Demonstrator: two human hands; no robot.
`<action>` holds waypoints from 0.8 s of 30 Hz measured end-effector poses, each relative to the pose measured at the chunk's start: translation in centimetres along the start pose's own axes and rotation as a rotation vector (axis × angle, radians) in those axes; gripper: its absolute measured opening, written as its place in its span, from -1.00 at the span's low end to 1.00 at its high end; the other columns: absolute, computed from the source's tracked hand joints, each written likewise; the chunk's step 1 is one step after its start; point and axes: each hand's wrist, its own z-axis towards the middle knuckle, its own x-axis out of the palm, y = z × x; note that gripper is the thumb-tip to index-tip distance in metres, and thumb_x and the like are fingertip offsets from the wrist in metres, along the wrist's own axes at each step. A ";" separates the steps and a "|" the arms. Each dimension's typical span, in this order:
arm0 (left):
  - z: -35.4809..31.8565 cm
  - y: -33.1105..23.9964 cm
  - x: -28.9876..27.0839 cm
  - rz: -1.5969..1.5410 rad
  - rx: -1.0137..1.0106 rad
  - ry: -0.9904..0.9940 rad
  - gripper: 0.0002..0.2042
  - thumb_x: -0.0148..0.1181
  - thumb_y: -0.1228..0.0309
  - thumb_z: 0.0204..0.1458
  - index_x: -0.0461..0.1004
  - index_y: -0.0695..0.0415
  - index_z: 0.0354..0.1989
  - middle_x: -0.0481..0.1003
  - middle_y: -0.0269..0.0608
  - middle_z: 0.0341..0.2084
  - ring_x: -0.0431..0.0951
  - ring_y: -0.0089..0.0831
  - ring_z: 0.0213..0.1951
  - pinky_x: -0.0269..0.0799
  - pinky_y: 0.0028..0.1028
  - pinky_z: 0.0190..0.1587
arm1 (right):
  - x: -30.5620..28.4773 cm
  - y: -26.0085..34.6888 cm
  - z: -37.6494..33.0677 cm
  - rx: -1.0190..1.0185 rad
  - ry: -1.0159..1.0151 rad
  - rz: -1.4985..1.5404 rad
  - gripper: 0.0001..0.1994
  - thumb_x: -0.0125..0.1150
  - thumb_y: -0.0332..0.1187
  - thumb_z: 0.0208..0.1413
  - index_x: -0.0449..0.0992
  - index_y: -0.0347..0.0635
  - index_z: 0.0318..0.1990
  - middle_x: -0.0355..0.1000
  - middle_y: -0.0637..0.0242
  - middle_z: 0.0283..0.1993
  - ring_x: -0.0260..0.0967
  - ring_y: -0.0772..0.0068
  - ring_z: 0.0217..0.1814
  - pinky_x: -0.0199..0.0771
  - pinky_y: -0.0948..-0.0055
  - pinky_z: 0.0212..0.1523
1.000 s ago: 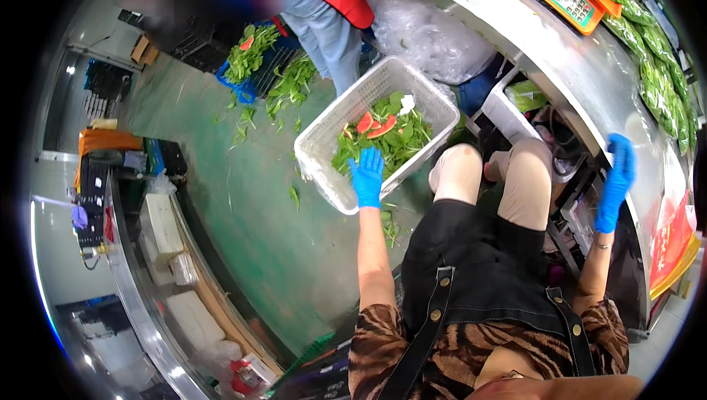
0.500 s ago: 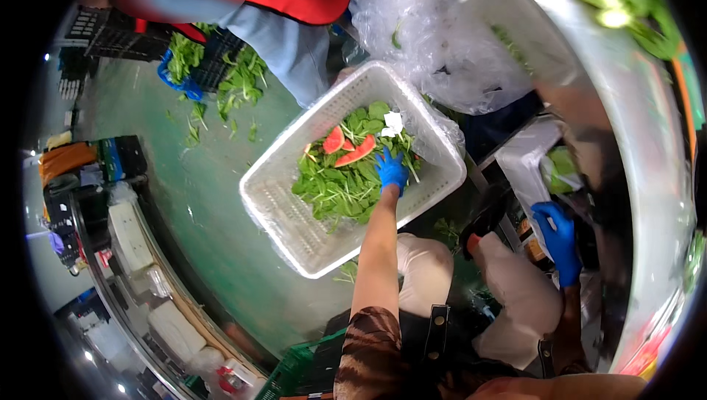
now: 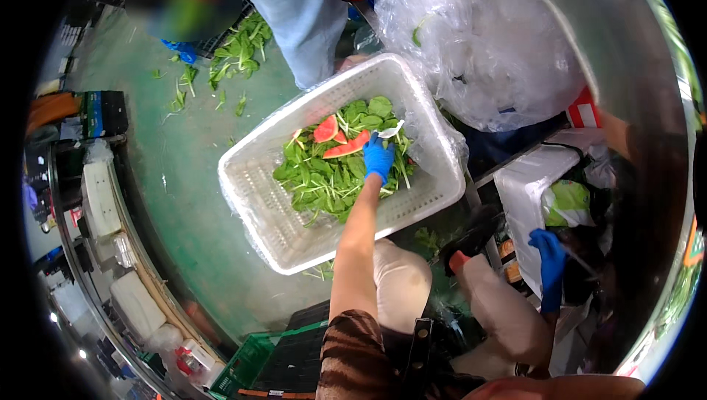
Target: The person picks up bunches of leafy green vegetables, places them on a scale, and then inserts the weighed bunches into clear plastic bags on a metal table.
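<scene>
Dead centre, we had our left hand (image 3: 378, 157) on leaves (image 3: 324, 186) in the white basket (image 3: 254, 190), grip hidden from us. Lower right, our right hand (image 3: 549, 260) hung beside the white box (image 3: 521, 201), grip unclear too!

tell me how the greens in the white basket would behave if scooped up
The greens would probably flop and droop, being thin leaves on slender stems. A scoop may well shed strays, since they look loose and unbundled in the basket. The red pieces lying on top could slide off.
</scene>
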 end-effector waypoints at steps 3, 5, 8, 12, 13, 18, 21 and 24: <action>-4.0 -0.3 -5.7 -0.561 0.148 -0.248 -0.74 0.05 0.42 -0.06 0.41 0.27 -0.19 0.45 -0.09 -0.25 0.46 -0.34 -0.24 0.27 -0.52 -0.12 | 1.8 2.8 -0.9 -0.098 0.140 0.048 -0.84 -0.01 -0.50 0.03 0.41 -0.32 -0.23 0.38 0.30 -0.28 0.32 0.57 -0.28 0.28 0.59 -0.20; -8.0 -3.6 -10.4 -0.707 0.091 -0.110 -0.72 0.02 0.42 -0.02 0.38 0.22 -0.11 0.40 -0.17 -0.15 0.37 -0.42 -0.12 0.20 -0.52 -0.02 | 3.2 5.6 -0.8 -0.149 0.270 0.053 -0.81 0.01 -0.50 0.03 0.40 -0.30 -0.18 0.38 0.31 -0.24 0.30 0.59 -0.23 0.27 0.60 -0.16; -15.8 -10.3 -18.0 -0.650 0.250 -0.051 -0.75 -0.01 0.41 0.03 0.41 0.21 -0.13 0.35 -0.15 -0.07 0.31 -0.43 -0.02 0.15 -0.50 0.03 | 6.0 12.2 -1.6 -0.444 0.352 0.154 -0.67 0.03 -0.47 0.02 0.29 -0.27 -0.01 0.32 0.25 -0.08 0.24 0.53 -0.04 0.24 0.59 -0.05; -24.5 -16.2 -21.8 -0.506 0.496 0.022 -0.73 0.02 0.42 -0.01 0.38 0.21 -0.11 0.32 -0.12 -0.04 0.25 -0.35 0.04 0.07 -0.44 0.10 | 12.1 17.2 -3.9 -0.635 0.449 0.309 -0.55 0.00 -0.34 0.06 0.15 -0.24 0.12 0.19 0.28 0.08 0.12 0.49 0.09 0.13 0.52 0.07; -25.7 -17.3 -21.8 -0.532 0.601 0.068 -0.71 0.01 0.43 -0.01 0.35 0.26 -0.10 0.31 -0.09 -0.04 0.25 -0.33 0.04 0.08 -0.43 0.09 | 14.0 17.0 -3.6 -0.661 0.486 0.347 -0.55 -0.02 -0.30 0.08 0.15 -0.24 0.12 0.20 0.31 0.07 0.11 0.49 0.09 0.11 0.52 0.09; -31.1 -19.2 -24.8 -0.647 0.554 0.085 -0.69 -0.14 0.44 0.08 0.26 0.27 0.00 0.27 -0.17 -0.02 0.25 -0.42 0.01 0.12 -0.46 0.07 | 17.1 15.9 -6.0 -0.369 0.645 0.584 -0.62 -0.15 -0.20 0.14 0.30 -0.25 0.02 0.27 0.31 0.01 0.12 0.50 0.09 0.08 0.53 0.11; -31.2 -18.4 -25.1 -1.061 0.448 0.026 -0.55 -0.32 0.18 0.13 0.12 0.22 0.10 0.22 -0.19 0.02 0.25 -0.36 0.01 0.15 -0.40 0.06 | 15.7 16.9 -9.2 -0.365 0.527 0.777 -0.60 -0.17 -0.20 0.15 0.23 -0.25 0.07 0.19 0.27 0.11 0.07 0.49 0.14 0.04 0.52 0.14; -31.7 -19.0 -24.4 -1.209 0.336 0.092 -0.32 -0.51 -0.13 0.06 -0.08 0.17 0.19 0.08 -0.18 0.12 0.14 -0.34 0.09 0.02 -0.34 0.13 | 18.6 18.6 -15.0 -0.608 0.422 0.729 -0.58 -0.20 -0.22 0.16 0.15 -0.24 0.12 0.09 0.24 0.18 0.02 0.46 0.19 0.00 0.48 0.17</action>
